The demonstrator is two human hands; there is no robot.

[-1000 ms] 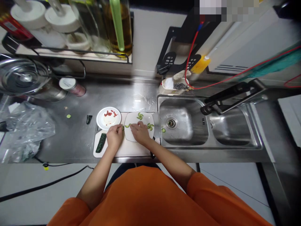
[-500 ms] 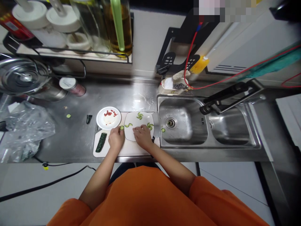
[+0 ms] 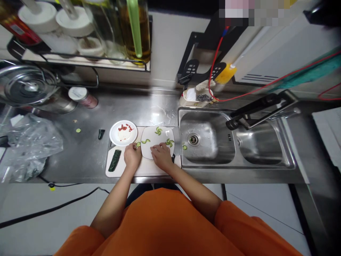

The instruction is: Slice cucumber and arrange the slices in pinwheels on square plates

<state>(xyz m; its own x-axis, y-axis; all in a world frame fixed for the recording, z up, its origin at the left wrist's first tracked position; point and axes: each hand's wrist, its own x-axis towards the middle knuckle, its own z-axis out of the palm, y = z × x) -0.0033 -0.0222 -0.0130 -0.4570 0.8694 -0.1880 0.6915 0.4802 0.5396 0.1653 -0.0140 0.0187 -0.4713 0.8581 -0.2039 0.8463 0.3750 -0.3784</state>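
Observation:
At the left edge of a white square plate (image 3: pixel 157 154), my left hand (image 3: pixel 132 156) has its fingers closed at a few green cucumber slices (image 3: pixel 137 144). My right hand (image 3: pixel 162 155) rests over the plate's near right part, fingers stretched out and holding nothing that I can see. Cut slices form curved petal patterns on the plate: a pinwheel (image 3: pixel 158 131) at the top, another group (image 3: pixel 169 142) at the right and a smaller part group (image 3: pixel 145 141) at the left. A cucumber piece (image 3: pixel 114 160) lies on the white cutting board (image 3: pixel 145 171) under the plate.
Behind my left hand a round white plate (image 3: pixel 113 134) holds red bits. A knife (image 3: pixel 177 140) lies right of the square plate, beside the double sink (image 3: pixel 207 161). Farther left are a cucumber end (image 3: pixel 101 134), a plastic bag (image 3: pixel 32 137) and a lidded pot (image 3: pixel 58 103).
Both hands stay almost in place at the square plate. The view shifts very slightly; nothing else has visibly moved.

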